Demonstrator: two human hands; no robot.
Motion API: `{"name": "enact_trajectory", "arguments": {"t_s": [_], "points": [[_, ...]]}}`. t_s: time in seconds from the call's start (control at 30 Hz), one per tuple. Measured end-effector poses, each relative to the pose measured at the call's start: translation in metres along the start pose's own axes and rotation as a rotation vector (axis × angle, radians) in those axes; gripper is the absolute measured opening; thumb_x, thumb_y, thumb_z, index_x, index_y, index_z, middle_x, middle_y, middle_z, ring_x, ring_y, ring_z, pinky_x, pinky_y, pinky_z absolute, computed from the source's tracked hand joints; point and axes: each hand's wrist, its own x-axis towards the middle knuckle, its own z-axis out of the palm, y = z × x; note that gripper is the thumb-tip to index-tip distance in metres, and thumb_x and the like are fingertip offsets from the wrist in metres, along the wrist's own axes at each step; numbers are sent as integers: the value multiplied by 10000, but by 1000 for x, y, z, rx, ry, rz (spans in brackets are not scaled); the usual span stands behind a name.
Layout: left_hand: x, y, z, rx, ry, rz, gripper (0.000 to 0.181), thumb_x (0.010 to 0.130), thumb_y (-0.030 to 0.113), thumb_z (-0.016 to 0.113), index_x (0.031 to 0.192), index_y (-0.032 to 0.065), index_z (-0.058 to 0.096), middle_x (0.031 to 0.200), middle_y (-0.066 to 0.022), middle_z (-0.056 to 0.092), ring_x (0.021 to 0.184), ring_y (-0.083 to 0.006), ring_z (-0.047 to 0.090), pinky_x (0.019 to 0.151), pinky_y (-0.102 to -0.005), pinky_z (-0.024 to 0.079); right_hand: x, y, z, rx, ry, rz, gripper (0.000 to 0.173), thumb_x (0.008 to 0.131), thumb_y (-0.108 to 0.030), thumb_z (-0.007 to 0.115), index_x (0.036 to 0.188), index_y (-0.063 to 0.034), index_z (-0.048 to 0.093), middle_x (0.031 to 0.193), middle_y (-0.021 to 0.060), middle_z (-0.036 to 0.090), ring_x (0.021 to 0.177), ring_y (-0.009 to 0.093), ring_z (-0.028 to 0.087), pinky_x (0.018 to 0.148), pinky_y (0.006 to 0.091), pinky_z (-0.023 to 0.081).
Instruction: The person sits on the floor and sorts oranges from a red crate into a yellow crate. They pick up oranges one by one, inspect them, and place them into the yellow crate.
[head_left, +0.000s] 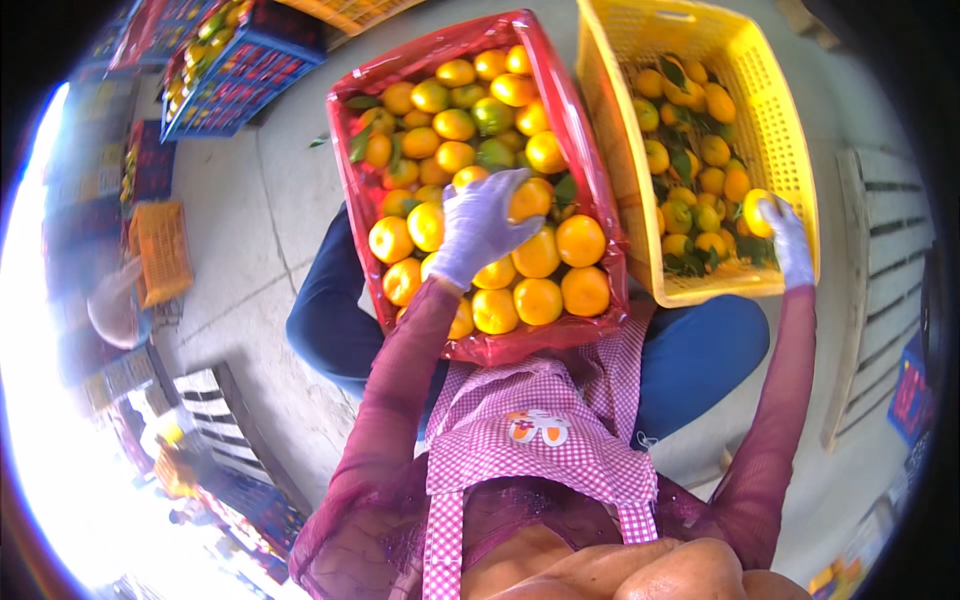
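Note:
My left hand (487, 221), in a pale glove, has its thumb and fingers curved around a mandarin orange (530, 200) over the red-lined crate (611, 225). Beneath and around it lie many orange and greenish mandarins, the nearer ones set side by side in rows. My right hand (787, 238), gloved too, grips another mandarin (757, 213) inside the yellow plastic crate (806, 180), near its right wall. Loose mandarins with green leaves cover that crate's bottom. The fingertips of my right hand are partly hidden behind the fruit.
Both crates stand side by side before my bent knees. Blue crates of fruit (247, 82) and an orange crate (163, 251) stand at left. A slatted pallet (885, 285) lies at right, another (225, 420) at lower left. A blurred person (116, 307) is at far left.

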Motion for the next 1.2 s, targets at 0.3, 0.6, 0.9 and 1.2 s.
{"name": "enact_trajectory", "arguments": {"t_s": [0.3, 0.6, 0.9, 1.2], "points": [[6, -1, 12, -41, 10, -55, 625, 692, 461, 726, 1222, 158, 589, 1119, -103, 645, 1023, -311, 614, 941, -472, 402, -46, -122, 213, 215, -359, -434, 799, 747, -451, 770, 1318, 15, 460, 1131, 93, 589, 1025, 152, 567, 920, 285, 457], [5, -5, 18, -46, 76, -15, 552, 698, 456, 725, 1152, 163, 615, 1037, -80, 646, 941, -295, 641, 867, -457, 452, -28, -139, 237, -410, -372, -285, 677, 773, -227, 764, 1341, 2, 475, 1227, 157, 596, 1130, 229, 565, 978, 319, 434], [5, -5, 12, -67, 15, -24, 559, 710, 448, 732, 1176, 173, 590, 1093, -76, 632, 978, -293, 631, 867, -464, 450, -28, -140, 235, -645, -322, -344, 622, 786, -226, 749, 1331, -50, 507, 1242, 147, 595, 1147, 229, 562, 1000, 322, 421], [5, -7, 15, -85, 66, -21, 511, 715, 435, 732, 1130, 165, 609, 1029, -75, 652, 938, -265, 645, 840, -480, 444, -28, -160, 249, -883, -467, -545, 609, 783, -129, 668, 1362, -152, 482, 1313, 170, 545, 1219, 339, 500, 1056, 388, 377]]}}
